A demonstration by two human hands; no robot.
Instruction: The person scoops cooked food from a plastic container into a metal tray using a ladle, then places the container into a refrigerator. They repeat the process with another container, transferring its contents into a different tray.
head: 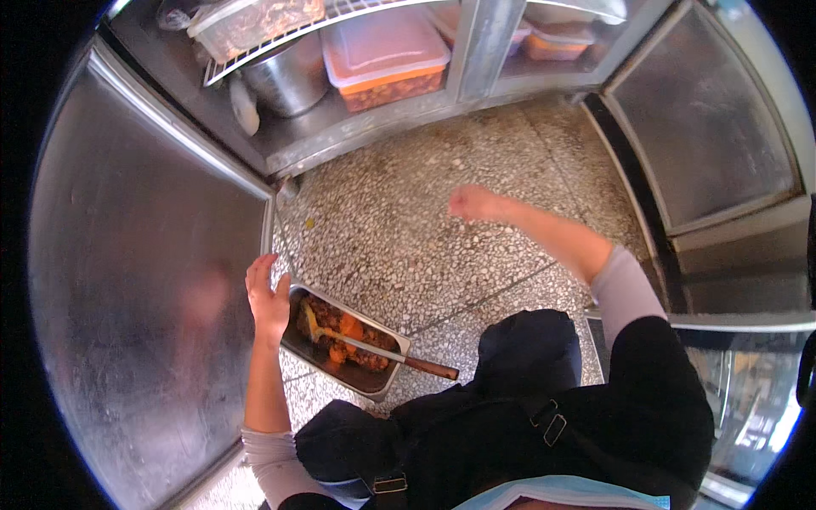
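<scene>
My left hand (268, 296) is at the edge of the open metal refrigerator door (153, 287), fingers apart, with nothing visible in it. Beside it a deep rectangular steel pan (401, 347) holds dark reddish food with orange pieces (350, 326). A long utensil with a wooden handle (431, 368) lies in the pan, its handle sticking out over the rim towards me. My right hand (473, 203) is over the speckled floor, in front of the refrigerator, its fingers curled; it is slightly blurred and nothing shows in it.
In the refrigerator, a lidded orange plastic container (389, 76) and a steel pot (290, 76) stand on the bottom, below a white wire shelf (274, 41) bearing another container (255, 25). A smaller orange container (558, 44) is further right. Another metal door (707, 121) stands at the right.
</scene>
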